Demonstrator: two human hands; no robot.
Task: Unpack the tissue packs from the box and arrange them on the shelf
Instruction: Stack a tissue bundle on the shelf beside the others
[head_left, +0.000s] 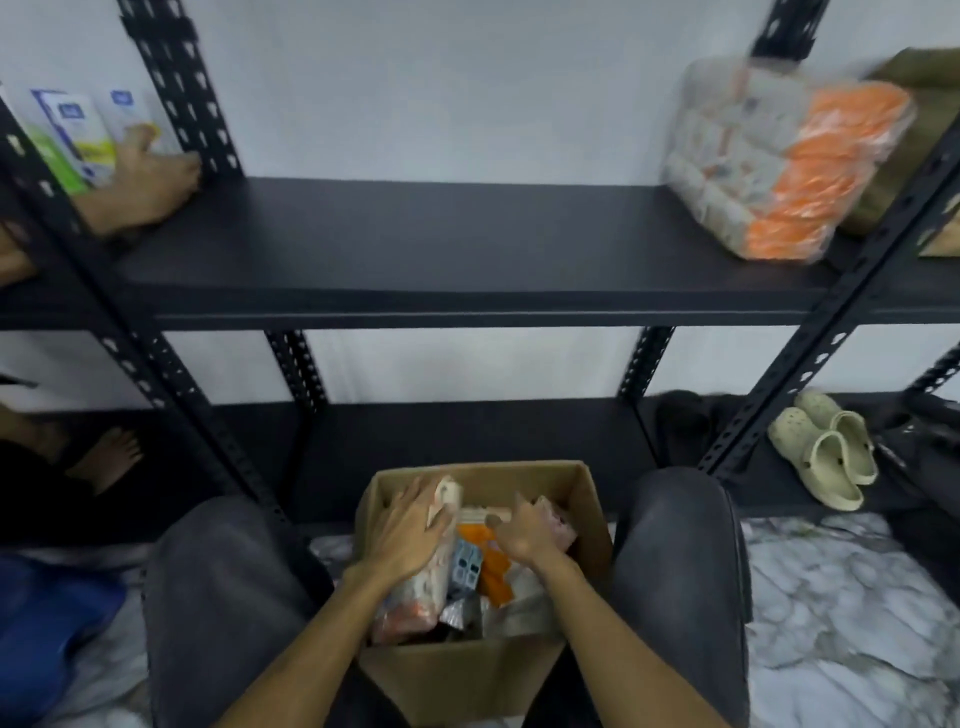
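tissue packs (467, 566) fill the open cardboard box (457, 675) that sits on the floor between the person's knees, so most of the unpacking looks yet to be done. one bundle of tissue packs (779, 166), wrapped in clear film with an orange end, already stands on the right part of the black shelf (415, 244), leaning close to an olive-coloured package (914, 135) behind it; the wide middle of that shelf board is bare. the left hand (410, 530) lies spread and flat over a pack at the left side of the box, fingers wrapping its top edge, though i cannot tell whether it is lifting or only pressing. the right hand (524, 535) reaches into the right side of the box with fingers curled around the top of another pack; how firmly it grips is hidden. at the far left another person's hand (145, 182) rests against small white and green cartons (78, 130) on the neighbouring shelf bay. a pair of pale clogs (826, 452) sits on the bottom shelf at the right. judging by this, one bundle is placed and several packs remain.
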